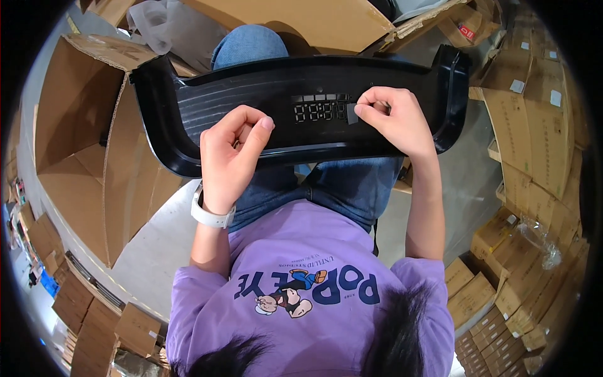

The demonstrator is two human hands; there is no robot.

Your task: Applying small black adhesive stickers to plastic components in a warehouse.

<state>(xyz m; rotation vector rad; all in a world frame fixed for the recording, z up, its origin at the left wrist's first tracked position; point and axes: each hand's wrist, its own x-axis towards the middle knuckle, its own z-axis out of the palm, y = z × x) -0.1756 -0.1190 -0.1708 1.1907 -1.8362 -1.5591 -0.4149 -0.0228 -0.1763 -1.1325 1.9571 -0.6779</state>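
Note:
Across my lap lies a long curved black plastic panel (239, 103), its raised ends pointing away from me. Near its middle is a display window with digit-shaped cut-outs (320, 112) and a row of small rectangles above them. My right hand (399, 119) pinches a small dark grey square piece (352, 114) between thumb and index finger. That piece sits at the right end of the digits, against or just above the panel. My left hand (231, 154), with a white watch (212, 217) at the wrist, is closed over the panel's near left part; what its fingers hold, if anything, is hidden.
A large open cardboard box (81, 144) stands on the left, and another carton (301, 22) lies beyond my knees. Stacked cardboard boxes (531, 125) line the right side. Clear plastic wrap (540, 242) hangs on them. Grey floor (154, 251) shows beside me.

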